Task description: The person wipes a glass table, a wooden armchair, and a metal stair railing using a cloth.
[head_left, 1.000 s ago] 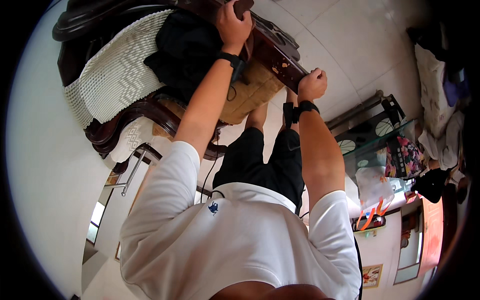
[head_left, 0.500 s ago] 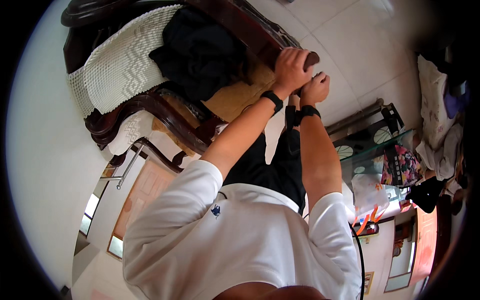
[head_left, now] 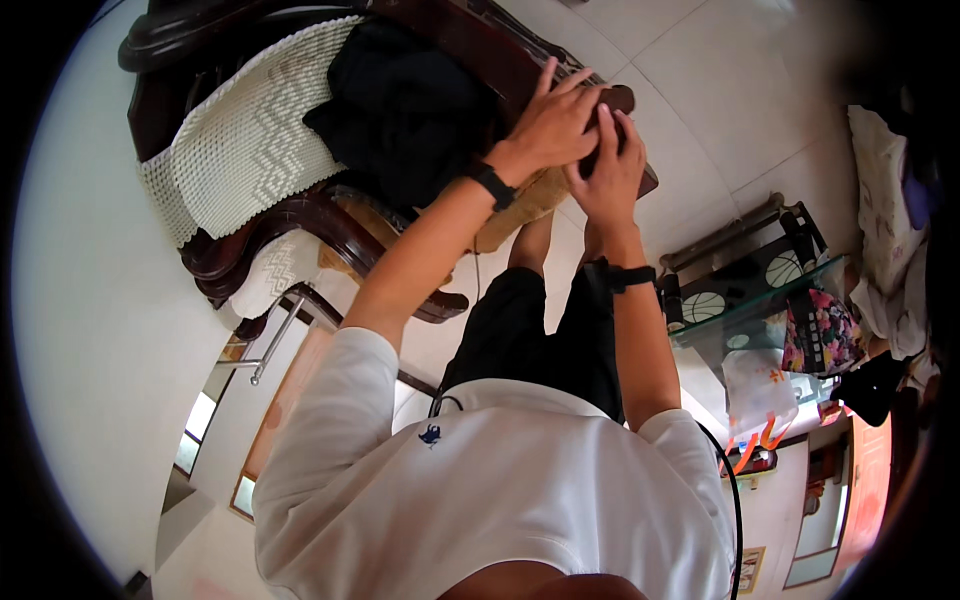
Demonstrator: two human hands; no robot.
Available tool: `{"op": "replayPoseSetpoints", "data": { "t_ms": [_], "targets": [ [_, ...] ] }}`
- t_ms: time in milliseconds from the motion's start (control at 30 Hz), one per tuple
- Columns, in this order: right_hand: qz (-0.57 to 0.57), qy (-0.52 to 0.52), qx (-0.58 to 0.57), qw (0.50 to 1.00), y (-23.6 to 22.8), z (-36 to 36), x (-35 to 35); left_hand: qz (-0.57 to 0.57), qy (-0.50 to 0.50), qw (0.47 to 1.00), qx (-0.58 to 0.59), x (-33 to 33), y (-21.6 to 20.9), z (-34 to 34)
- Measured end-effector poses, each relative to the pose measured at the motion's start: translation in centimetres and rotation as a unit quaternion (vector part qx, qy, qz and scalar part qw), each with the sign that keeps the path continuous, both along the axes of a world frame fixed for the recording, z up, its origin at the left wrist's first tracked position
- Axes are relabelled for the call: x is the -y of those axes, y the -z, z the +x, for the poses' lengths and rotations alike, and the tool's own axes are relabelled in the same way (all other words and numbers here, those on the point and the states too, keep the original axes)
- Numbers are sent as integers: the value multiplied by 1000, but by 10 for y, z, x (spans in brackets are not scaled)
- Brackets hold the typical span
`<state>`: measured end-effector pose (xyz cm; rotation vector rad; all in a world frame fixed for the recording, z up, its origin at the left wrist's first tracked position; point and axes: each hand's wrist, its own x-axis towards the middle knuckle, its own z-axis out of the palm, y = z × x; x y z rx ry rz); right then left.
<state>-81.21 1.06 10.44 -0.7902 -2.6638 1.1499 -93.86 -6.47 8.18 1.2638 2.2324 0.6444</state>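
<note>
My left hand (head_left: 555, 128) lies over the front end of a dark wooden armrest (head_left: 618, 98) on a carved sofa, with its fingers stretched and apart. Close beside it on the right, my right hand (head_left: 612, 180) rests against the same dark wood, fingers extended upward and apart. Parts of the wood under both palms are hidden. A black cloth (head_left: 405, 110) is bunched on the sofa seat, left of my hands. A tan seat mat (head_left: 520, 208) shows below my left wrist.
A cream woven cover (head_left: 255, 135) drapes over the sofa at the left. To the right stands a glass-topped table (head_left: 740, 300) with a floral bag (head_left: 820, 330) and a white plastic bag (head_left: 755, 385). Piled cloths (head_left: 880, 200) lie at the far right. Pale floor tiles (head_left: 700, 100) stretch beyond the armrest.
Both hands have loosened from curled grips to stretched fingers on the wood. My left hand has shifted left and my wrists have spread apart. More of the dark armrest end shows.
</note>
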Motion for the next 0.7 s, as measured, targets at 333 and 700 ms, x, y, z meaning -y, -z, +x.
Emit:
{"op": "replayPoseSetpoints", "data": {
  "t_ms": [333,700],
  "targets": [
    [136,70,102,983,26,-73,31,84,-164,959,-214,52,52,-166],
    [138,106,107,979,28,-83,26,-30,-403,890,-213,77,103,-208]
  ]
}}
